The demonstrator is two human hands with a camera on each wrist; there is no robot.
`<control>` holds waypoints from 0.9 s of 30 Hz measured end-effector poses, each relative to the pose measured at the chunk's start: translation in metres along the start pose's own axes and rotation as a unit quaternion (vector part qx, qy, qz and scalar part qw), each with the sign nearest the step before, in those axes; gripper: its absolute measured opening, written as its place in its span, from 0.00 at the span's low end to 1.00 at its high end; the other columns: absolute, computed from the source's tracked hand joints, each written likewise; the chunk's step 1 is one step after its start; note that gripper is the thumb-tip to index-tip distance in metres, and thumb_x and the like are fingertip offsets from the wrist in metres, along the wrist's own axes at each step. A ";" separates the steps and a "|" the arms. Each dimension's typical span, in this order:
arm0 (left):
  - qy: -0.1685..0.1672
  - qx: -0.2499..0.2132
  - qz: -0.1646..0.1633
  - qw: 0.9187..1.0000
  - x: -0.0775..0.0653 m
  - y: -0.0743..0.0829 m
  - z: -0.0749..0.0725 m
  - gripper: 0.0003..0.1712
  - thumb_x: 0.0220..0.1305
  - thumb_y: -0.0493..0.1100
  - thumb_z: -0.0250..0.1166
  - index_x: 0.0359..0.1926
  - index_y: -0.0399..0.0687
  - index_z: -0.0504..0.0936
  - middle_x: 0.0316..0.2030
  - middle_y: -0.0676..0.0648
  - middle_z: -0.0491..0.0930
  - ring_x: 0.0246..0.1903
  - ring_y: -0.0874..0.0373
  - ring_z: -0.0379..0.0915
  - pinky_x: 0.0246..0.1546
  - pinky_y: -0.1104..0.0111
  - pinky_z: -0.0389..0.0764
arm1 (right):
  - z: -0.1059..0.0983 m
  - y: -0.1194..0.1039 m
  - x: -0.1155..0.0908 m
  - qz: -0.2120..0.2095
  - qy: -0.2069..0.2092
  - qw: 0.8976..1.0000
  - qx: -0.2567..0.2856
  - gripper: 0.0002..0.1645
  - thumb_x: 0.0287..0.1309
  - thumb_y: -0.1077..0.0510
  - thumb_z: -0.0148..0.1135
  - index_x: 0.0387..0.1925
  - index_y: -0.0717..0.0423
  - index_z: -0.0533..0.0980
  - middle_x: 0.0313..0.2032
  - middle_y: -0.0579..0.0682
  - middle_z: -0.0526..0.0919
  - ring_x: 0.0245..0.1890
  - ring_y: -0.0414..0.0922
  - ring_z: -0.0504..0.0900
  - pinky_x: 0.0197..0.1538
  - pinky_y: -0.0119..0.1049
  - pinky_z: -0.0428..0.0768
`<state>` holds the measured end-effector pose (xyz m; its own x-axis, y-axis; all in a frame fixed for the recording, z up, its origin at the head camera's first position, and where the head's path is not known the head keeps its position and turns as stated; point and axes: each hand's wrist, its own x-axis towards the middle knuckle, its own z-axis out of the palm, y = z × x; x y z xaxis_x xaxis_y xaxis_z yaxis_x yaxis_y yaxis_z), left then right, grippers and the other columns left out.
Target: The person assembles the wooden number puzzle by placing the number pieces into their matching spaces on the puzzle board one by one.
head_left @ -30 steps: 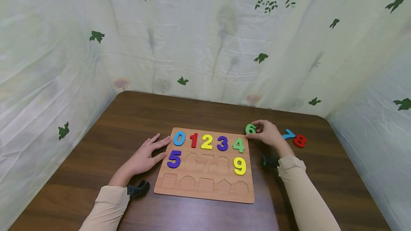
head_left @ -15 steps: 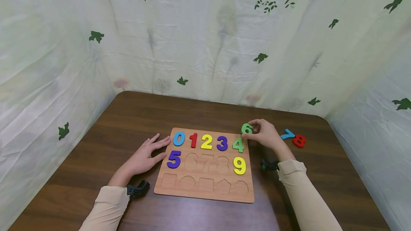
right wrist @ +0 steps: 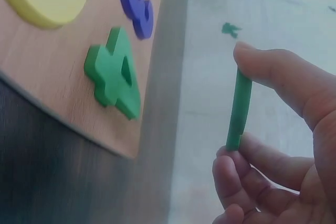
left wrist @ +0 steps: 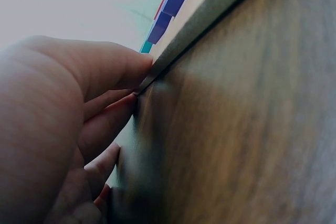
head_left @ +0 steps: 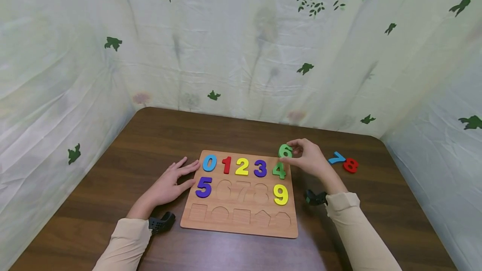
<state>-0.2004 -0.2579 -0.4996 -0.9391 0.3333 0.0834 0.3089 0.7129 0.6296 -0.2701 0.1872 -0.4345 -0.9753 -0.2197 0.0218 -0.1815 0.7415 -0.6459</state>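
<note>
My right hand pinches a green number 6 between thumb and fingers, over the board's far right corner. The right wrist view shows that green 6 edge-on, apart from the board. A wooden number board lies on the table, with 0 to 4 in its top row and the purple 5 and yellow 9 in the second. Outlines for 6, 7 and 8 show bare wood between them. My left hand has its fingers spread, with thumb and fingertips touching the board's left edge.
A blue 7 and a red 8 lie together on the table right of the board. Several bare shape outlines run along its near row. A white patterned curtain hangs behind the brown table.
The right hand has moved a little to the left with the green 6, from beside the board's far right corner to above it. The left hand has stayed in place.
</note>
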 end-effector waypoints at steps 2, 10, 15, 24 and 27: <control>-0.001 0.000 -0.001 1.000 0.000 0.000 0.000 0.33 0.75 0.46 0.67 0.77 0.46 0.74 0.79 0.40 0.69 0.84 0.29 0.46 0.81 0.30 0.42 | 0.001 -0.004 -0.002 -0.003 -0.001 1.000 0.000 0.38 0.61 0.45 0.80 0.65 0.61 0.78 0.57 0.59 0.83 0.53 0.54 0.82 0.57 0.52 0.85; 0.000 0.001 -0.001 1.000 0.001 -0.002 0.000 0.33 0.75 0.46 0.67 0.78 0.46 0.74 0.78 0.40 0.69 0.83 0.29 0.46 0.81 0.30 0.43 | 0.006 -0.016 -0.006 -0.023 0.001 1.000 -0.002 0.36 0.61 0.46 0.80 0.64 0.59 0.80 0.56 0.58 0.84 0.52 0.53 0.82 0.56 0.52 0.85; 0.001 0.003 0.000 1.000 0.000 -0.001 0.000 0.33 0.76 0.46 0.67 0.78 0.46 0.74 0.78 0.40 0.70 0.83 0.29 0.46 0.81 0.29 0.43 | 0.014 -0.024 -0.008 -0.035 0.000 0.999 -0.001 0.35 0.60 0.45 0.81 0.61 0.59 0.81 0.54 0.56 0.84 0.51 0.55 0.83 0.54 0.49 0.85; 0.004 -0.001 0.015 1.000 0.000 0.002 -0.001 0.32 0.76 0.45 0.67 0.76 0.44 0.75 0.77 0.39 0.71 0.83 0.28 0.48 0.80 0.28 0.45 | 0.030 -0.041 -0.016 -0.049 -0.022 0.999 0.001 0.36 0.57 0.43 0.82 0.61 0.57 0.82 0.55 0.54 0.83 0.50 0.50 0.83 0.51 0.42 0.85; 0.004 0.001 0.015 1.000 0.000 0.001 -0.001 0.32 0.76 0.45 0.67 0.76 0.43 0.75 0.77 0.38 0.71 0.83 0.28 0.48 0.80 0.28 0.45 | 0.035 -0.047 -0.018 -0.049 -0.033 0.998 0.008 0.36 0.56 0.43 0.83 0.61 0.56 0.82 0.55 0.53 0.84 0.50 0.49 0.82 0.48 0.39 0.84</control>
<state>-0.2005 -0.2579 -0.4986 -0.9304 0.3499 0.1090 0.3378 0.7033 0.6255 -0.2392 0.1345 -0.4308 -0.9423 -0.3328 0.0354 -0.2731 0.7038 -0.6558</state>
